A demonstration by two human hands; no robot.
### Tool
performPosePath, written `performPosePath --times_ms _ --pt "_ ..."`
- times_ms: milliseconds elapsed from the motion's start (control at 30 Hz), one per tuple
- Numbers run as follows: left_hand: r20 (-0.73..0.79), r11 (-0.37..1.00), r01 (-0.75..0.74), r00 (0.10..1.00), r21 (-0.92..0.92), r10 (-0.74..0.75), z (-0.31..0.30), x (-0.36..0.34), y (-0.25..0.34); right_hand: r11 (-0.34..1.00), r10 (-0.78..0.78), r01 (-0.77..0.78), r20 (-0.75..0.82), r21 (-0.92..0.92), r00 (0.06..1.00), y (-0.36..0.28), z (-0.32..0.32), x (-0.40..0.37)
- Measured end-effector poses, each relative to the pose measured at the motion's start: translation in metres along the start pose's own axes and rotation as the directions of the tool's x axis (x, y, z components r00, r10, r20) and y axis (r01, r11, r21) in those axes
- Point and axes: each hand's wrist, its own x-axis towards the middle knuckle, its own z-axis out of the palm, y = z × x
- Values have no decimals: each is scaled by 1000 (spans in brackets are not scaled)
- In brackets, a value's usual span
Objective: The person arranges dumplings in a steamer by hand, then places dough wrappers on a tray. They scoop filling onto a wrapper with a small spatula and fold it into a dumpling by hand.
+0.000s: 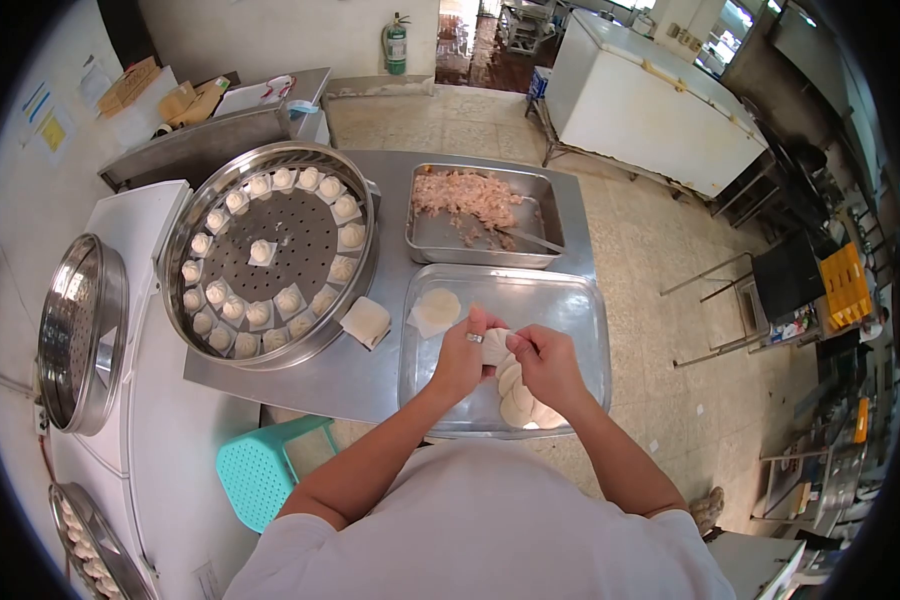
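Note:
Between my hands is a pale, pleated bun (495, 346), above a shallow steel tray (418, 395). My left hand (458, 362) cups it from the left, a ring on one finger. Pinched on the bun's right edge are the fingertips of my right hand (547, 366). Overlapping dough rounds (516, 402) lie in the tray just below my hands. To the left, a single dough round (440, 304) rests on a paper square. Beyond the tray stands a deep pan (420, 247) of pinkish minced filling (465, 196), with a utensil (535, 240) lying in it.
A round perforated steamer (292, 240) with several shaped buns on papers stands left. Beside it is a stack of paper squares (367, 321). A teal stool (255, 470) is below the table's left side; a white chest freezer (640, 110) stands beyond.

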Motion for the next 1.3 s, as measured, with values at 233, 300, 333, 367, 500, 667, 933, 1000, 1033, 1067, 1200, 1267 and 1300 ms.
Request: performPosePath --times_ms 233,300,333,367,500,667,933,1000,1033,1067,1200,1267,1300 --pt "-165 998 -68 984 -17 65 -3 3 -21 982 -178 176 -19 -61 984 -12 9 -10" --pt "-215 995 -17 977 -101 -6 -2 4 -20 916 -362 345 -52 -202 931 -11 10 -13" --pt "-211 993 -22 977 -119 -4 -2 2 -17 910 -371 351 -59 -219 927 -14 10 -15" --pt "-208 990 -27 978 -138 -3 -2 -1 -13 904 -381 357 -66 -236 922 -16 10 -16" --pt "-217 985 -81 975 -149 48 0 -7 -3 982 -171 177 -90 62 981 -22 11 -19" --pt "-107 998 -34 994 -50 29 -4 -5 4 851 -485 463 -33 -246 874 -13 4 -9" --pt "-42 993 90 995 -72 -93 -8 -8 16 831 -510 494 3 -256 860 -41 -5 -11" --pt "-18 993 78 997 -86 -80 -6 -9 23 825 -502 497 52 -269 863 -40 -8 -7" --pt "-23 996 60 998 -59 -62 -6 -9 24 820 -490 488 73 -298 869 -36 -8 -5" --pt "-27 999 41 999 -32 -42 -7 -10 25 814 -478 480 93 -327 873 -34 -9 -4" --pt "-43 999 35 998 22 -34 -14 -9 22 798 -501 507 110 -325 858 -49 -14 -8" --pt "-52 1000 18 999 17 -17 -13 -9 22 803 -533 520 41 -292 845 -57 -12 -10" --pt "-55 1000 9 998 16 -8 -12 -8 23 789 -544 535 64 -303 837 -56 -12 -9"
